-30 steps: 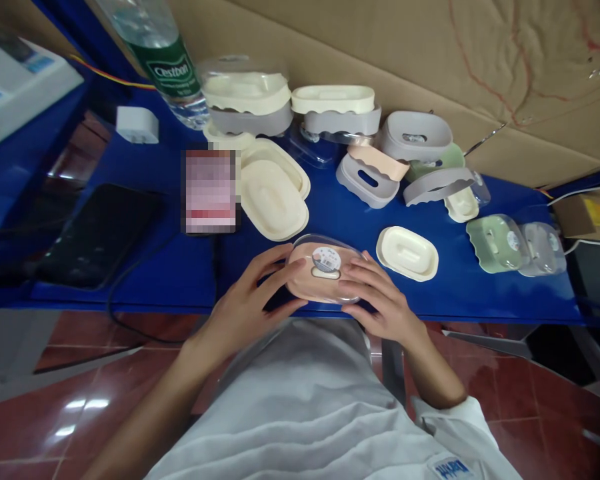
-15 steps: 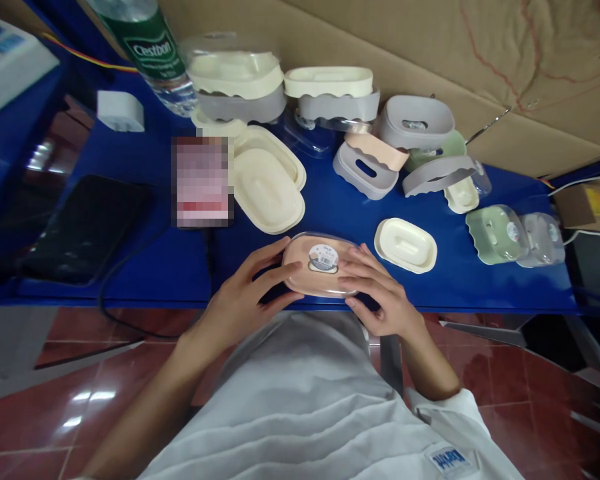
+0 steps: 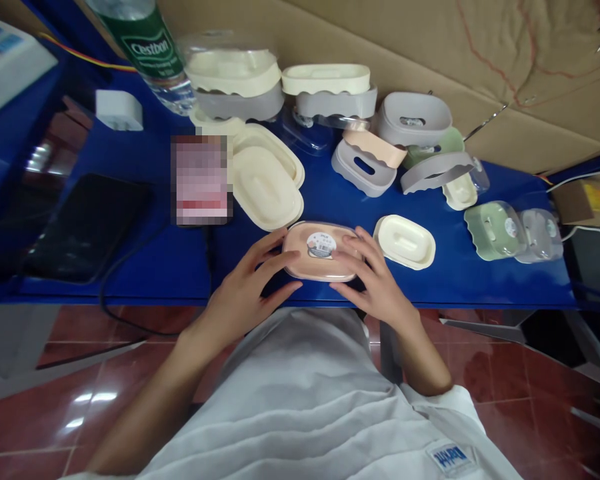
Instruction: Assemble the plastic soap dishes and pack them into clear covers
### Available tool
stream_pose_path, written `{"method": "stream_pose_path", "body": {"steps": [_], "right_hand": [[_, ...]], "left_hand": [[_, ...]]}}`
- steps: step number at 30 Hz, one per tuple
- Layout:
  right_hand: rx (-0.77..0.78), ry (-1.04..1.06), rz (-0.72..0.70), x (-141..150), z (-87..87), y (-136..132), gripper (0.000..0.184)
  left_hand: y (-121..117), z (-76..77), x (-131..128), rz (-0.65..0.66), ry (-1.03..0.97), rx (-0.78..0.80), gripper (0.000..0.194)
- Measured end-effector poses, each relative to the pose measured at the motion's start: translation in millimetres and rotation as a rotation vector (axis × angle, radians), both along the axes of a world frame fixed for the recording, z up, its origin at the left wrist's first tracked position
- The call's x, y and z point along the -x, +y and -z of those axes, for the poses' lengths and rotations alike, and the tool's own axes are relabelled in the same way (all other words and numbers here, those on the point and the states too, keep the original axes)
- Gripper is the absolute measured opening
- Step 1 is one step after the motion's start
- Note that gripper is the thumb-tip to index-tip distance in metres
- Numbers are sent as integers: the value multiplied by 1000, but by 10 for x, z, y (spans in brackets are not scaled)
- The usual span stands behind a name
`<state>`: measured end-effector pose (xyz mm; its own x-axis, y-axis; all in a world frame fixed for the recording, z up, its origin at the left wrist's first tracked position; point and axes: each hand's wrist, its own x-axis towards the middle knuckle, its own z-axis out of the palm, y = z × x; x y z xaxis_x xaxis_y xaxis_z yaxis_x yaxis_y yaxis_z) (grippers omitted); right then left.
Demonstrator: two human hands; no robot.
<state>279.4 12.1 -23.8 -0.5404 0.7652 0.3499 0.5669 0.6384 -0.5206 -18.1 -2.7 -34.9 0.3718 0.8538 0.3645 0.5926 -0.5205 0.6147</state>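
Note:
A peach oval soap box (image 3: pixel 300 268) under a clear lid with a round label lies near the front edge of the blue table. My left hand (image 3: pixel 245 283) curves around its left end, fingertips on the lid and thumb by the near side. At the right end, my right hand (image 3: pixel 380 283) rests its spread fingers over the lid, its thumb close to the near edge. Just right of that hand sits a small cream tray (image 3: pixel 405 241). Beyond my left hand lie larger cream oval pieces (image 3: pixel 267 190), overlapping one another.
Grey boxes (image 3: pixel 364 172), a peach ring (image 3: pixel 375 147) and cream-topped stacks (image 3: pixel 325 80) line the back. Lidded green (image 3: pixel 493 230) and grey boxes (image 3: pixel 543 237) stand right. On the left are a water bottle (image 3: pixel 150 53), a white adapter (image 3: pixel 119 110), a dark phone-like slab (image 3: pixel 85 227) and a cable.
The peach soap box has shifted slightly away from me, along with my fingers. My right hand has moved a little forward and left, and its thumb now sits at the box's near edge.

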Motion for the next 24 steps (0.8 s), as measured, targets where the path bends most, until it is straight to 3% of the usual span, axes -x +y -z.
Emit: {"method": "stream_pose_path", "body": {"steps": [6, 24], "right_hand": [[58, -16, -12, 15, -21, 15, 73], [41, 17, 13, 35, -32, -10, 71]], "left_hand": [[16, -24, 8, 14, -37, 21, 39], [16, 10, 19, 50, -16, 38, 44]]}}
